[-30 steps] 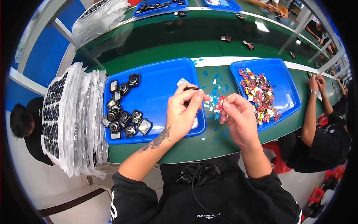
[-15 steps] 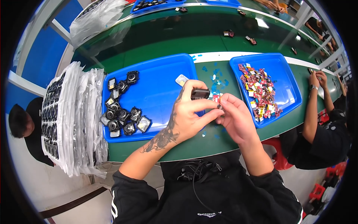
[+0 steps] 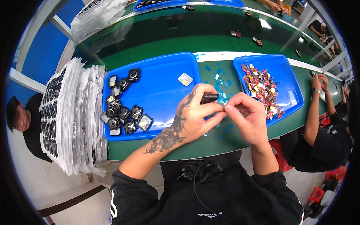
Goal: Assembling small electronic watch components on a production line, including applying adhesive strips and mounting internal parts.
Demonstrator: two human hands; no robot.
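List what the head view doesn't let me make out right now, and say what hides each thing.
All in the head view:
Whatever may be between the fingertips of the left hand and the right hand: covered by the fingers.
The rest of the black piece in the left hand: behind its fingers.
The bottom of the pile of small parts: buried under the upper ones.
The back of the far blue tray: cut off by the top edge.

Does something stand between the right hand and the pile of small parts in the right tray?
Only the right tray's left rim, partly hidden by the right hand, lies between it and the pile of small parts; I see nothing else.
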